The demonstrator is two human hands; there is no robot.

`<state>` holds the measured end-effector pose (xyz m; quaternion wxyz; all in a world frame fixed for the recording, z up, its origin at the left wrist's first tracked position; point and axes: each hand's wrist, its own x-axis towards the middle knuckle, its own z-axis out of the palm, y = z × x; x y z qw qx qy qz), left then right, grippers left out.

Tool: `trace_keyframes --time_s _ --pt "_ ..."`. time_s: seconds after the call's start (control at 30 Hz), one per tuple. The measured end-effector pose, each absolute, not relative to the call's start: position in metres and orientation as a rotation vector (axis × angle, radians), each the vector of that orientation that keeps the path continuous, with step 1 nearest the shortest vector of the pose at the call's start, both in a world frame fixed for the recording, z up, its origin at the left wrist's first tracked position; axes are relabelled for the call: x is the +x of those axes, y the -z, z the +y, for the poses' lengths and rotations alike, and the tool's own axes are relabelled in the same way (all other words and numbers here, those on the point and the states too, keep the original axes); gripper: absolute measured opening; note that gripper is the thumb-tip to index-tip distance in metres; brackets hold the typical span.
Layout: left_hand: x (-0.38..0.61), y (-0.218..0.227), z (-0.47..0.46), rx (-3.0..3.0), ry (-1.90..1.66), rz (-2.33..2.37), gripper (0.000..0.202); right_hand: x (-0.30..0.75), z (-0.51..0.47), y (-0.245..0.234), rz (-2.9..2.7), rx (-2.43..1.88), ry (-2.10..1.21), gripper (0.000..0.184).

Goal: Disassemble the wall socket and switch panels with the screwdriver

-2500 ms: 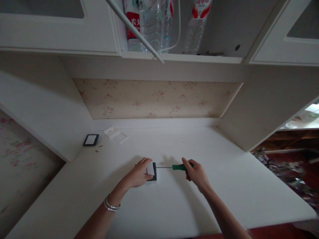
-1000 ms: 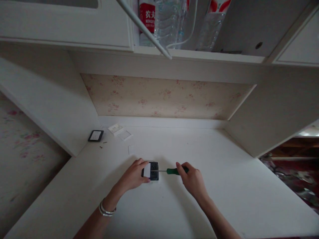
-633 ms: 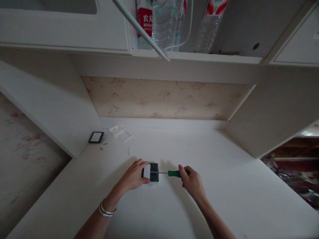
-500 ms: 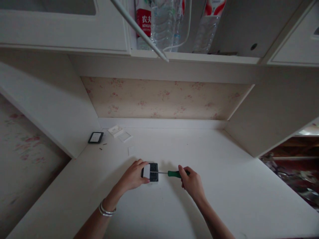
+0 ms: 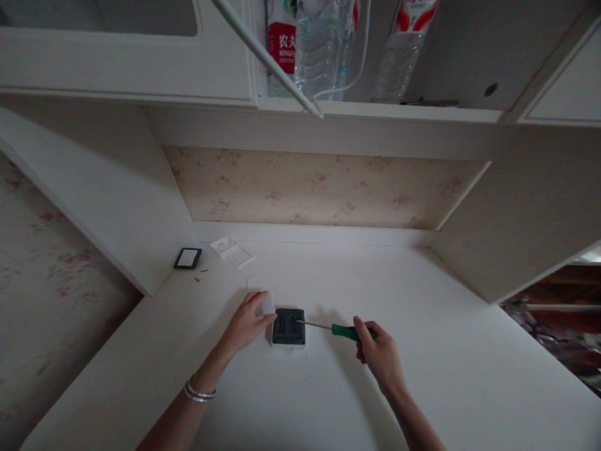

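A square black wall switch or socket unit (image 5: 288, 329) with a pale edge below lies on the white desk. Just left of it, my left hand (image 5: 246, 322) pinches a small white rectangular plate (image 5: 267, 305), held tilted above the desk and apart from most of the black unit. On the right, my right hand (image 5: 378, 347) is closed around the green handle of a screwdriver (image 5: 347, 331). Its metal shaft points left, and the tip reaches the right part of the black face; whether it touches I cannot tell.
Toward the back left of the desk (image 5: 375, 388) lie a black-framed square piece (image 5: 188, 258), two white frames (image 5: 224, 245) and two small dark screws (image 5: 197, 279). Overhead, a shelf holds plastic bottles (image 5: 317, 50), with a white lamp bar (image 5: 272, 62) hanging before it.
The white plate has come away from the black unit's left side in my left hand, baring the black face. The screwdriver tip has shifted from the unit's middle toward its right side.
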<state>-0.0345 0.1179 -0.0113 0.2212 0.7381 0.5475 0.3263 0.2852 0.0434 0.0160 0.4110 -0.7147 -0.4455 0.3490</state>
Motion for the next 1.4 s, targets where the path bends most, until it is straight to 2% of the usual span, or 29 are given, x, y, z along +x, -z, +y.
trace_keyframes --time_s 0.1,0.4,0.97,1.27,1.4 --pt "-0.051 0.021 0.135 2.126 -0.893 1.673 0.05 0.286 0.036 -0.009 -1.064 -1.771 -0.913 0.05" --pt "-0.068 0.032 0.173 2.35 -0.658 1.723 0.047 0.285 0.025 -0.003 -0.959 -1.744 -0.975 0.052" --pt "-0.117 0.036 0.271 2.335 -0.55 1.741 0.058 0.298 0.019 0.009 -0.938 -1.793 -0.96 0.051" --pt "-0.147 0.04 0.26 2.245 -0.627 1.928 0.059 0.298 0.015 0.006 -0.949 -1.807 -0.942 0.05" --pt "-0.168 0.037 0.254 2.187 -0.612 2.002 0.05 0.297 0.016 0.005 -0.885 -1.78 -0.894 0.049"
